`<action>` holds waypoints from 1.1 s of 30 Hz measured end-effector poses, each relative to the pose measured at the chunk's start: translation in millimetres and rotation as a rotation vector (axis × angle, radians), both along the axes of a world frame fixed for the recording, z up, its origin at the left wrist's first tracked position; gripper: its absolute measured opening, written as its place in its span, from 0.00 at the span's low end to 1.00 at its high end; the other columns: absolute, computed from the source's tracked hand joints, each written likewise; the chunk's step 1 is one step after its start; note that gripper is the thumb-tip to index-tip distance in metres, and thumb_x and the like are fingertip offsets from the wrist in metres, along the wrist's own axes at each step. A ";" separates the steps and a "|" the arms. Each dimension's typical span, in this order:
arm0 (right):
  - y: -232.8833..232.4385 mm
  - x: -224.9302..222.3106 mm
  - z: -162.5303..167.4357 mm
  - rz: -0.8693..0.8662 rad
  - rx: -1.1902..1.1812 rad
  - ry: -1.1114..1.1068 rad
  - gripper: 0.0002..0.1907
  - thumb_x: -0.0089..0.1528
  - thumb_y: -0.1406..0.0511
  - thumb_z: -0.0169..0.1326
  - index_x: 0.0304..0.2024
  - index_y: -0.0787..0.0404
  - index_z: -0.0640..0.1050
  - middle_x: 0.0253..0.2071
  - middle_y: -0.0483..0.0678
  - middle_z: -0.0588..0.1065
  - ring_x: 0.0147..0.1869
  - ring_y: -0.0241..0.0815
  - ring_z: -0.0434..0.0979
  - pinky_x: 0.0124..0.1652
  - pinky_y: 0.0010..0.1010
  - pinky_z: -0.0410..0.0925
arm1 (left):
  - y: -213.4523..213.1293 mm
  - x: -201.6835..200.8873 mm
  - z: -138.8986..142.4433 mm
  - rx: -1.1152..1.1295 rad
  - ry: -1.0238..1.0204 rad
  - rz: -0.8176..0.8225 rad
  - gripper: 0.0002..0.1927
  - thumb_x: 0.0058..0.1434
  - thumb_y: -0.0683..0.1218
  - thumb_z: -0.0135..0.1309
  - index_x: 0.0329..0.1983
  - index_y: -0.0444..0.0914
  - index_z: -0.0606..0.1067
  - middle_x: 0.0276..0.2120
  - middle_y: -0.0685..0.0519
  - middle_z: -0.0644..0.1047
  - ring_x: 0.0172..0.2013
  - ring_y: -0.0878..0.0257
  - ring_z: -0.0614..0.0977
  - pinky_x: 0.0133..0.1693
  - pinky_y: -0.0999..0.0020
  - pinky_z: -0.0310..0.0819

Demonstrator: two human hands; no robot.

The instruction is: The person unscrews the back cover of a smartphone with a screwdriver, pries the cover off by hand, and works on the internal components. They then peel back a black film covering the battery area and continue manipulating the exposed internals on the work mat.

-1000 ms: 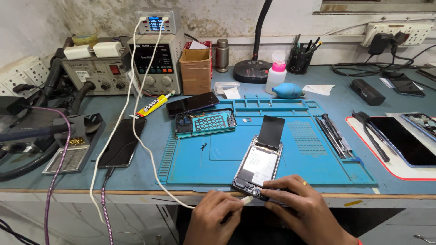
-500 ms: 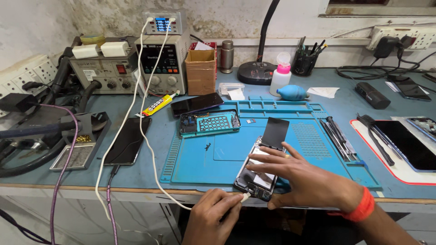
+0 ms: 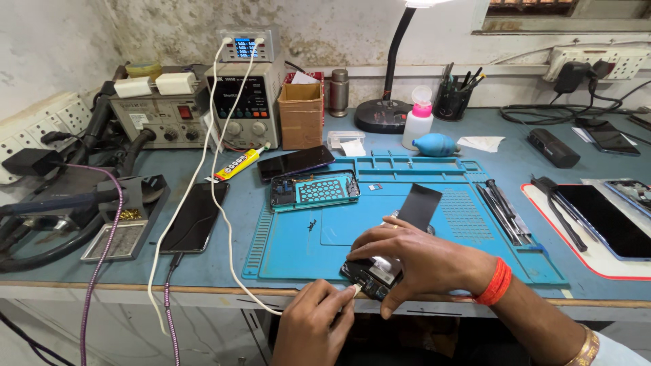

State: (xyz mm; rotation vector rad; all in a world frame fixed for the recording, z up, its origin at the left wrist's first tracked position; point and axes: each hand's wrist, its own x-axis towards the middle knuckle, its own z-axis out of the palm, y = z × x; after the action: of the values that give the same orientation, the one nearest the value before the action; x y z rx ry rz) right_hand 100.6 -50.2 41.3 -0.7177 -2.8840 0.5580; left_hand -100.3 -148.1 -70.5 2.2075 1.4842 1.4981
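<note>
An opened phone (image 3: 369,274) lies at the near edge of the blue work mat (image 3: 298,237), its black screen panel (image 3: 418,206) folded up behind it. My right hand (image 3: 413,259) lies flat over the phone body and presses it down. My left hand (image 3: 319,322) pinches the plug of a white cable (image 3: 220,224) at the phone's bottom end. The phone's inside is mostly hidden by my right hand.
A teal phone frame (image 3: 314,190) and a dark phone (image 3: 295,163) lie at the mat's back left. Another phone (image 3: 194,217) lies left of the mat. A power supply (image 3: 245,102), cardboard box (image 3: 301,115), lamp base (image 3: 382,115) and tweezers (image 3: 502,210) surround the mat.
My right hand moved from the phone's bottom end up over its body and now covers it. My left hand stays at the cable plug. The view came closer.
</note>
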 end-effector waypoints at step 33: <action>-10.6 76.2 -40.5 -0.401 0.311 0.398 0.25 0.51 0.55 0.69 0.49 0.54 0.82 0.49 0.49 0.76 0.56 0.48 0.74 0.52 0.40 0.70 | 8.9 -11.0 36.6 -0.105 0.238 -0.098 0.35 0.49 0.59 0.69 0.58 0.39 0.76 0.51 0.44 0.73 0.52 0.45 0.74 0.50 0.47 0.65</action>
State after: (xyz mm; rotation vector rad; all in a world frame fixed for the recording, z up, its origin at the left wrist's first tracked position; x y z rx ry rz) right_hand 176.8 -60.8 0.8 -0.9679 -2.3009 0.1681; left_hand -111.3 -139.2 -33.9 2.4240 1.4527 1.1353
